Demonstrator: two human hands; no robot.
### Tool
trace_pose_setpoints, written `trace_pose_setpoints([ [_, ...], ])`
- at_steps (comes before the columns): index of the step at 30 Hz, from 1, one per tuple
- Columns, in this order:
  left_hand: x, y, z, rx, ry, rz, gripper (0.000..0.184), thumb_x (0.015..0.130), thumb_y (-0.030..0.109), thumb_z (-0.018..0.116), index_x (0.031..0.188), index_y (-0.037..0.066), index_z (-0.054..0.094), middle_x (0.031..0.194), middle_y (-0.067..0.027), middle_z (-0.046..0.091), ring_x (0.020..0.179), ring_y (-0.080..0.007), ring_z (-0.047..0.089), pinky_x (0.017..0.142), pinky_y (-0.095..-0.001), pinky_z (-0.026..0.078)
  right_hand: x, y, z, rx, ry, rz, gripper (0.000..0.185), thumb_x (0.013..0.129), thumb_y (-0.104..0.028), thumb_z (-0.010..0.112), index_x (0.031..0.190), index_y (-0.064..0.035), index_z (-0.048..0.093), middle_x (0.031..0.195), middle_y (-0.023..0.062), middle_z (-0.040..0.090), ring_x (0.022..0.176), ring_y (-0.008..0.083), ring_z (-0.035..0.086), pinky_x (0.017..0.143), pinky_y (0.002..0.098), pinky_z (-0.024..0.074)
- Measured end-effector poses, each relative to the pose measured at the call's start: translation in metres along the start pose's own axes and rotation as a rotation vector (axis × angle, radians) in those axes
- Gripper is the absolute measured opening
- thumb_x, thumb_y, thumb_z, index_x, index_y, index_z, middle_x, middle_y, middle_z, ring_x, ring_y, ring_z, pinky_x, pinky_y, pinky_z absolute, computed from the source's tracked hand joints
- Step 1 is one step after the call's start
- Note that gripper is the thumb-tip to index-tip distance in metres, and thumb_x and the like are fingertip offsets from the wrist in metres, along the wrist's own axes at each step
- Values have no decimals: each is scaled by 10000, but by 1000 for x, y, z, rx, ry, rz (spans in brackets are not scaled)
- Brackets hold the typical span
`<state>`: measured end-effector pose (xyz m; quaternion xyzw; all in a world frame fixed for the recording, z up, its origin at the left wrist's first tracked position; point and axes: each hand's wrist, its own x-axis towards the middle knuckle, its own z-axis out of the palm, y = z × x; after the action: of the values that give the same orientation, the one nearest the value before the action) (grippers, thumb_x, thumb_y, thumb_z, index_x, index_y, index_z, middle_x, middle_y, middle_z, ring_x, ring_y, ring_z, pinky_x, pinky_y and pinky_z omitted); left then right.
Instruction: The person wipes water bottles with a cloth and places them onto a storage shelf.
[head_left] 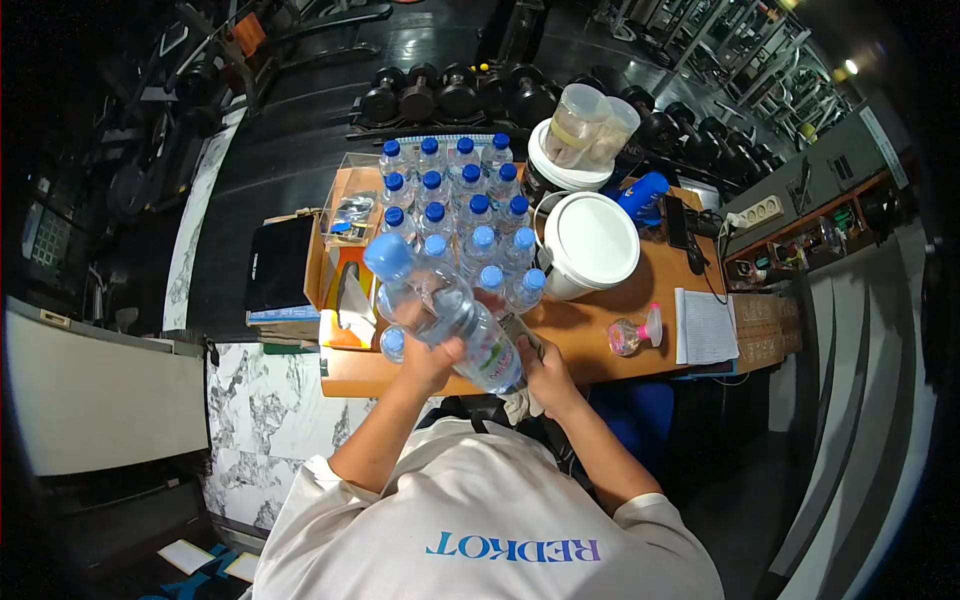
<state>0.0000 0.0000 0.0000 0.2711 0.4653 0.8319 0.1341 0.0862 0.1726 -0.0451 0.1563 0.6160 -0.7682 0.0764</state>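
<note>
My left hand (432, 364) is wrapped round a large clear plastic water bottle (440, 302), which is tilted over the table's front edge with its blue cap toward the upper left. My right hand (548, 378) is closed on a pale, crumpled cloth (522, 406) beside the bottle's lower end. Part of the cloth is hidden by the fingers and the bottle. Just beyond stand several water bottles with blue caps (470, 174), grouped in rows. Another capped bottle (392, 344) stands apart at the front left.
On the wooden table (590, 345) are a white lidded bucket (597, 240), another bucket with plastic jars (580, 120), a pink spray bottle (636, 331) and a notebook (705, 326). An orange-and-white box (350, 300) sits at left. Dumbbells (458, 92) line a rack behind.
</note>
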Motion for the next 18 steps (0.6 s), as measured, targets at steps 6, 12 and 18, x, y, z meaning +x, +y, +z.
trace_pose_setpoints([
  [6, -3, -23, 4, -268, 353, -146, 648, 788, 556, 650, 1124, 25, 491, 991, -138, 615, 889, -247, 627, 737, -389, 531, -8, -69, -1, -469, 362, -602, 418, 819, -102, 664, 1201, 17, 540, 1087, 135, 644, 1038, 203, 597, 921, 311, 445],
  [12, 3, -53, 15, -379, 460, -285, 600, 848, 587, 547, 1064, 27, 528, 948, -117, 627, 805, -212, 632, 701, -353, 535, -26, -87, 33, -1122, 14, -802, 637, 624, -115, 722, 1240, -176, 573, 1356, 98, 486, 1298, 296, 398, 1051, 472, 324],
  [18, 9, -50, -8, -25, 338, -297, 737, 849, 690, 422, 1187, 39, 489, 1080, -122, 560, 972, -219, 578, 783, -397, 502, -49, -36, 11, -1216, -112, -842, 639, 571, -121, 728, 1193, -208, 613, 1334, 50, 515, 1300, 262, 408, 1103, 530, 231],
])
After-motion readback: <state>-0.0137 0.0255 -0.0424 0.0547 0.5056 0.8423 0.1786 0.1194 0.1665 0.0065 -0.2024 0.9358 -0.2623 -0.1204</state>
